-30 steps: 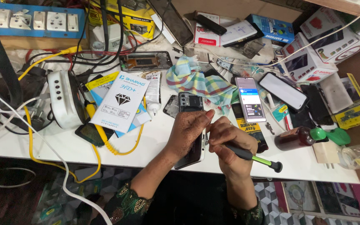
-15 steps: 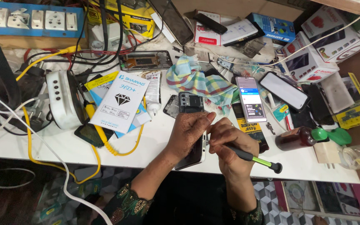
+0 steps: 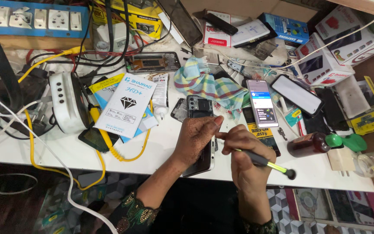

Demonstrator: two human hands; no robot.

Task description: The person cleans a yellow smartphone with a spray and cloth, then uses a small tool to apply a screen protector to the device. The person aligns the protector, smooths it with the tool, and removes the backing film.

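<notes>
My left hand (image 3: 197, 139) presses down on an opened dark phone (image 3: 200, 108) that lies back-up on the white bench, its far end with the camera part showing beyond my fingers. In my right hand (image 3: 244, 161) I grip a thin screwdriver (image 3: 265, 162) with a black and green handle; its tip points at the phone's right edge beside my left thumb. The tip itself is hidden by my fingers.
A checked cloth (image 3: 208, 84) lies just beyond the phone. A lit phone (image 3: 262, 103), a dark phone (image 3: 297, 94) and a brown bottle with a green cap (image 3: 312, 144) are to the right. A white packet (image 3: 126, 106), yellow cable (image 3: 109, 145) and white device (image 3: 64, 106) sit left.
</notes>
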